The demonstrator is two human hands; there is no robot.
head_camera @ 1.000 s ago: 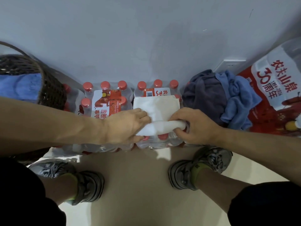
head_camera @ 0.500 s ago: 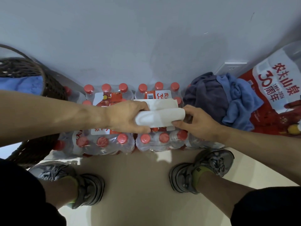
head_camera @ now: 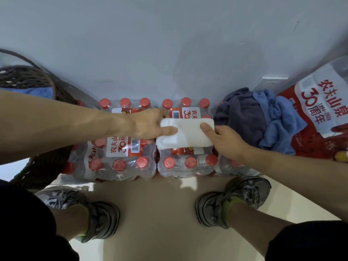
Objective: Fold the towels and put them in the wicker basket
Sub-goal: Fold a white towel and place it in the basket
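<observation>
A white towel (head_camera: 185, 134), folded into a small thick rectangle, lies on top of shrink-wrapped packs of water bottles (head_camera: 120, 162). My left hand (head_camera: 152, 124) grips its left end, thumb on top. My right hand (head_camera: 224, 139) holds its right end, thumb pressed on the upper face. A dark wicker basket (head_camera: 47, 162) stands at the far left with a blue towel (head_camera: 40, 92) inside it. An unfolded dark grey towel (head_camera: 243, 117) and a crumpled light blue towel (head_camera: 278, 121) lie heaped to the right of the white towel.
A grey wall (head_camera: 169, 44) rises right behind the bottle packs, with a white socket (head_camera: 271, 83) at the right. A large red and white bottle pack (head_camera: 323, 110) leans at the far right. My two shoes (head_camera: 233, 200) stand on the beige floor (head_camera: 156, 213).
The near edge of the white towel was brought up and over, so the towel is now a smaller, thicker rectangle. Both hands moved away from me with it.
</observation>
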